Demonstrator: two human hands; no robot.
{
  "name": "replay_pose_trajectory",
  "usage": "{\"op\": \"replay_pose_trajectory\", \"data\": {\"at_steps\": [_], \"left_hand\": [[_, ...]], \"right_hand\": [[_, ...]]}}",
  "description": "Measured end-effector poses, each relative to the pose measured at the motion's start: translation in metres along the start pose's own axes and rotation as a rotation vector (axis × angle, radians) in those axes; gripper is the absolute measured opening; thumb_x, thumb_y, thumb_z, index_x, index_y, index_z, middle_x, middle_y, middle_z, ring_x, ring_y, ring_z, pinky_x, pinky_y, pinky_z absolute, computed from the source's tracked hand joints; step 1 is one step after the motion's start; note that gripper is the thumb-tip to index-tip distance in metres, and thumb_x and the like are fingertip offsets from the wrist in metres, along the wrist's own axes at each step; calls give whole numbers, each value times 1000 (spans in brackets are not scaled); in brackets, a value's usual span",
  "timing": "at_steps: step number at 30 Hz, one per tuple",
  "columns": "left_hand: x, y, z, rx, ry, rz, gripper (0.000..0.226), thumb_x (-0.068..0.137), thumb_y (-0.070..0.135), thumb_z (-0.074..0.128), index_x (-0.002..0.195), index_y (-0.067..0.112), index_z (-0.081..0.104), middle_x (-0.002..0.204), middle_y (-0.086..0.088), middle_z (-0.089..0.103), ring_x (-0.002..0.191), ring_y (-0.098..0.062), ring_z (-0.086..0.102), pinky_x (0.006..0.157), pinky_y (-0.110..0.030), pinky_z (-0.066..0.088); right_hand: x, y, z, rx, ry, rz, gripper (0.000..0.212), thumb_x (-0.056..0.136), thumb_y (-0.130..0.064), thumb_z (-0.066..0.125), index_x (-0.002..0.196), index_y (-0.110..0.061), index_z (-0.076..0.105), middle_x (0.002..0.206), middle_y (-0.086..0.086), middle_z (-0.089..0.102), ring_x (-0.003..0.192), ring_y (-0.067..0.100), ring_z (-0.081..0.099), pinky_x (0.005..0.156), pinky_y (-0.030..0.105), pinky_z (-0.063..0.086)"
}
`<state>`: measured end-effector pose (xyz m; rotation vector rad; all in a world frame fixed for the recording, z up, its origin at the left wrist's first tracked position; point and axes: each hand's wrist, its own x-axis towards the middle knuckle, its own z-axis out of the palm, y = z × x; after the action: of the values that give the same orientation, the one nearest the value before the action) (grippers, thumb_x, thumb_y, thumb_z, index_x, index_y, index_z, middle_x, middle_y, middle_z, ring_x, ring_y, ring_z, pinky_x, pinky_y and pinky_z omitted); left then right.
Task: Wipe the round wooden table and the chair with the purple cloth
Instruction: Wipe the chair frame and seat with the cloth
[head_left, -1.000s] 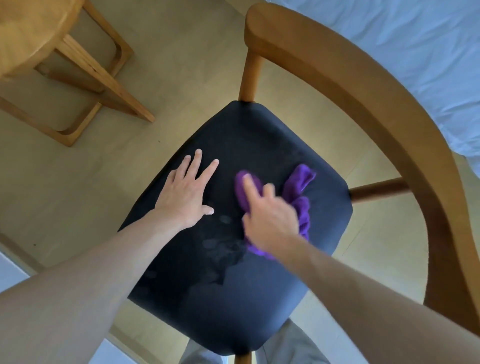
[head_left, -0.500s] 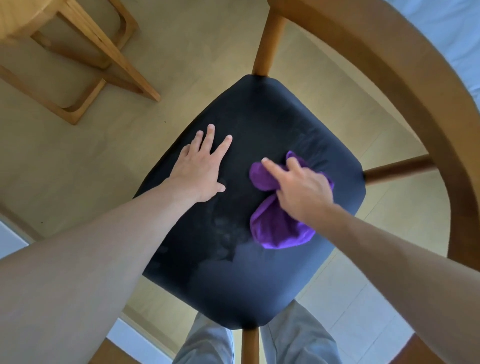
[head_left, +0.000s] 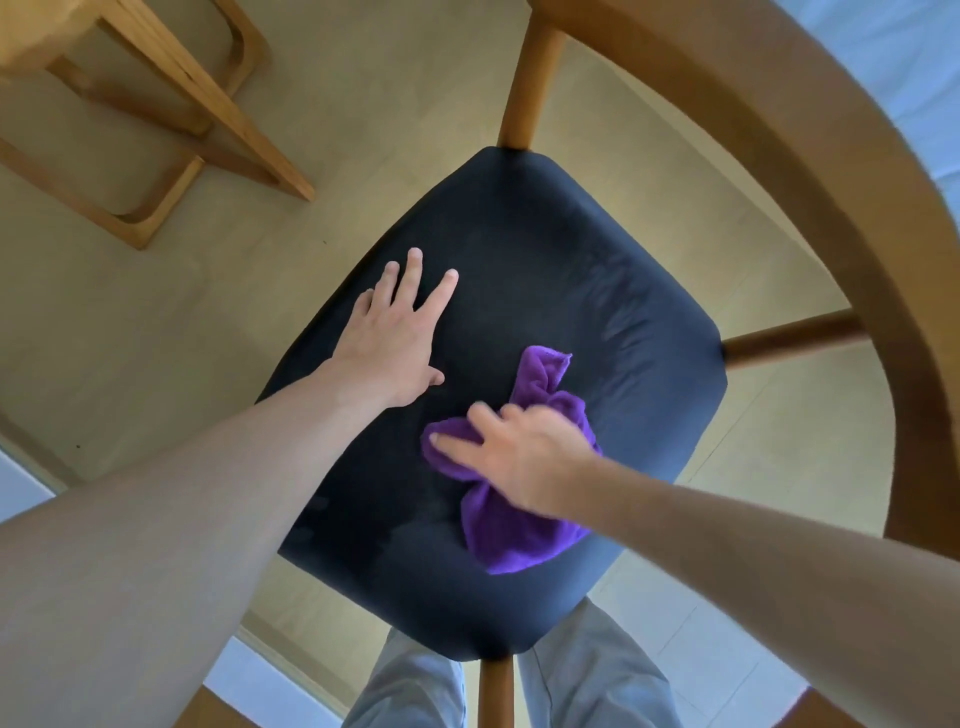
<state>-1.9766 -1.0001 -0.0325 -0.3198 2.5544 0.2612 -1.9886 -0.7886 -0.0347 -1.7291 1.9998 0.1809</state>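
left hand (head_left: 387, 345): flat on the seat, fingers spread and straight, near the seat's left edge, centre-left of frame
right hand (head_left: 524, 457): blurred, fingers splayed, pressing on the purple cloth (head_left: 511, 525), lower centre
purple cloth: bunched soft pile, on the seat's lower-right part, short of its right edge
chair (head_left: 571, 270): dark smooth rounded-square seat, upper half bare; curved wooden back rail sweeps down the right side
table (head_left: 171, 104): light wood legs and base, upper left, well apart from the chair
floor (head_left: 130, 338): pale
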Motion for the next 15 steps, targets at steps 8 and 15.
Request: {"op": "replay_pose_trajectory", "data": {"at_steps": [8,15], "left_hand": [[6,14,-13,6,-51,-22,128,78,33,85,157,39,-15,166,-25,-10,152,-48,3,118,-60,26],[24,45,-26,93,-122,-106,148,59,63,90,154,43,-22,159,-36,1,145,-59,13,108,-67,36]], "right_hand": [[-10,129,-33,99,268,745,50,100,-32,51,148,-39,40,123,10,49,94,36,62,67,38,41],[2,42,-17,69,127,522,61,94,-39,57,151,-30,38,119,7,56,67,27,61,47,28,17]]}}
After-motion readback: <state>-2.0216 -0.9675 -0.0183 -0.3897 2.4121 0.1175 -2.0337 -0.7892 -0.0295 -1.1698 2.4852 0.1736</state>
